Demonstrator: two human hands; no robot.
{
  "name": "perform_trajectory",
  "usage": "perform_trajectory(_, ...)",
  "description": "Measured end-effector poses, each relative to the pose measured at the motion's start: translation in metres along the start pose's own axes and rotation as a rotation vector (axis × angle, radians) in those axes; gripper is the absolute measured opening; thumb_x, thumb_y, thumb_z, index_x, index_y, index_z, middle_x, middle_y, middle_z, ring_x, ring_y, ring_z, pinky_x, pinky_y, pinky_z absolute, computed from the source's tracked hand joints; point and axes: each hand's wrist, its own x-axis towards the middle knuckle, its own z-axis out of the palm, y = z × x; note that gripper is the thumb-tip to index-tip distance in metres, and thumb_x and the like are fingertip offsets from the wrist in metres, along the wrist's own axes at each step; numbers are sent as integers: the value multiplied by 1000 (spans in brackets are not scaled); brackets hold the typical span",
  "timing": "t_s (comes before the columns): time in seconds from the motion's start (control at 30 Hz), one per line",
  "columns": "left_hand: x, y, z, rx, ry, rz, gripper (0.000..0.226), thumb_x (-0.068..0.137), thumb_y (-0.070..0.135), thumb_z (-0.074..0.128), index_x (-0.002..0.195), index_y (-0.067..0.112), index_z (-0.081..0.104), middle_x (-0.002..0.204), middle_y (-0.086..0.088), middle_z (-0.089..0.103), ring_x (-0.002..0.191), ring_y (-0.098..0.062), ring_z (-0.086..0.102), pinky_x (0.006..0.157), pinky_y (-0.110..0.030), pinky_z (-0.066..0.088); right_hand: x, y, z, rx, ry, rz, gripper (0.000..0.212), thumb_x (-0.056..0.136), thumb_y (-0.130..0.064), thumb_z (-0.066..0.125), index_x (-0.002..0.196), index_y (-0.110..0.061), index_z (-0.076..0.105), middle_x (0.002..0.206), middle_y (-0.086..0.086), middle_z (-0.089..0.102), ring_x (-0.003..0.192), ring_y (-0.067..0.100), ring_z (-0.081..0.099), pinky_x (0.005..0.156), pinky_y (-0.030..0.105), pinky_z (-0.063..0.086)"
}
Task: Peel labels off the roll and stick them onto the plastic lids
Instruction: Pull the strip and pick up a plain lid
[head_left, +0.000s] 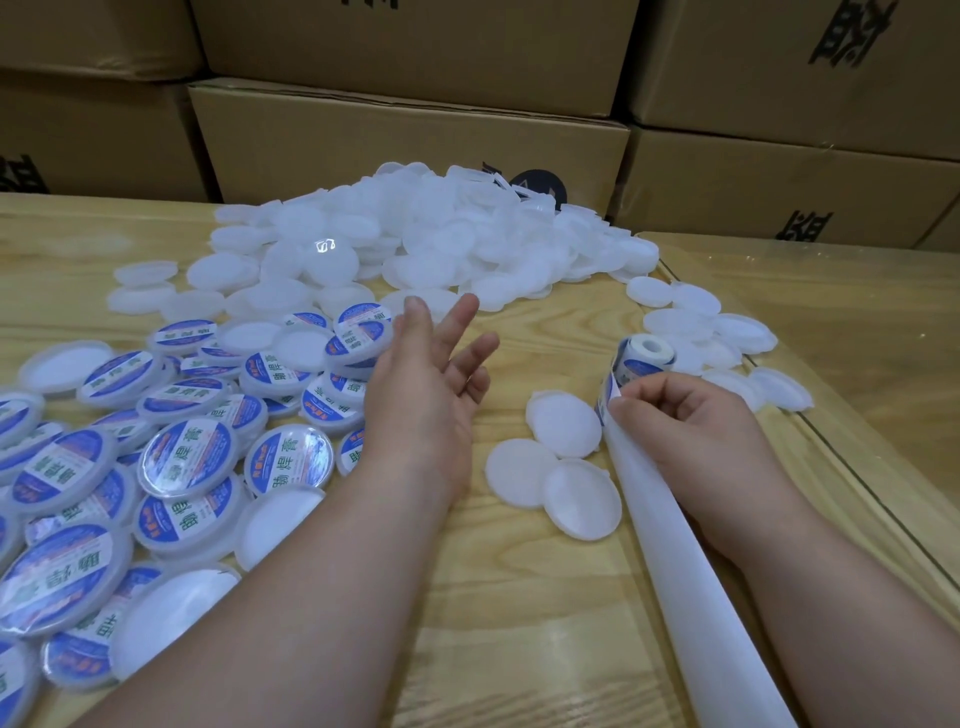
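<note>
The small label roll (643, 358) lies on the wooden table (530, 613) right of centre, and its white backing strip (675, 566) trails toward me. My right hand (691, 431) pinches the strip just below the roll, where a blue label edge shows. My left hand (431, 384) hovers open above the table, fingers spread, holding nothing. Three bare white lids (556, 467) lie between my hands. A heap of lids with blue labels (171, 452) covers the left side.
A big pile of unlabelled white lids (415, 244) fills the far middle of the table, with more loose lids (722, 338) at the right behind the roll. Stacked cardboard boxes (410, 140) wall off the back. A raised table edge (852, 467) runs along the right.
</note>
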Motion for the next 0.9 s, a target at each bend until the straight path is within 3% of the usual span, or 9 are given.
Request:
perform_trajectory(0.13, -7, -7, 2, 295, -104, 64, 48, 102, 34, 56, 146, 24, 42, 106, 6, 78, 80, -10, 70, 69, -25, 50, 0, -1, -2, 15, -13, 27, 9, 84, -32, 70, 78, -25, 72, 63, -6, 61, 55, 8, 50, 51, 25, 41)
perform_trajectory(0.27, -20, -23, 3, 940, -311, 306, 29, 94, 22, 62, 117, 38, 66, 104, 21, 73, 87, 5, 61, 79, -17, 46, 3, -2, -5, 33, -12, 92, 18, 69, -37, 65, 74, -20, 68, 63, 0, 55, 57, 15, 46, 54, 32, 38)
perform_trajectory(0.37, -25, -30, 2, 1435, -453, 363, 40, 89, 29, 61, 128, 39, 62, 129, 21, 61, 119, -7, 49, 105, -29, 40, 4, -2, -8, 65, -26, 136, 24, 61, -39, 65, 72, -18, 69, 67, 7, 57, 62, 21, 47, 60, 38, 38)
perform_trajectory(0.43, -27, -30, 1, 1585, -473, 385, 47, 88, 43, 64, 135, 40, 57, 137, 17, 56, 131, -12, 40, 114, -35, 33, 5, -2, -10, 71, -46, 148, 24, 59, -39, 66, 71, -19, 70, 66, 7, 58, 59, 20, 49, 56, 34, 40)
perform_trajectory(0.57, -27, -30, 1, 1626, -463, 383, 58, 83, 57, 67, 137, 43, 53, 136, 17, 57, 131, -14, 40, 114, -38, 31, 7, -2, -10, 82, -70, 145, 11, 68, -30, 67, 72, -22, 74, 62, 3, 63, 48, 12, 52, 44, 22, 41)
perform_trajectory(0.73, -26, -29, 2, 1485, -470, 365, 60, 80, 48, 76, 135, 49, 52, 131, 21, 55, 128, -7, 40, 113, -36, 33, 6, -3, -8, 72, -69, 146, 13, 70, -29, 65, 74, -22, 75, 62, 2, 65, 50, 13, 53, 44, 24, 42)
perform_trajectory(0.8, -26, -28, 3, 1349, -460, 358, 59, 80, 38, 79, 131, 52, 52, 129, 20, 51, 121, 4, 41, 105, -20, 35, 5, -3, -8, 70, -56, 155, 14, 69, -29, 64, 75, -23, 75, 62, 2, 65, 51, 15, 54, 44, 25, 43)
perform_trajectory(0.9, -24, -23, 2, 1198, -380, 345, 59, 81, 17, 74, 124, 53, 52, 127, 15, 39, 103, 29, 38, 82, 6, 29, 5, -3, -7, 65, -48, 161, 15, 70, -30, 65, 77, -22, 75, 62, 2, 63, 51, 15, 53, 46, 26, 43)
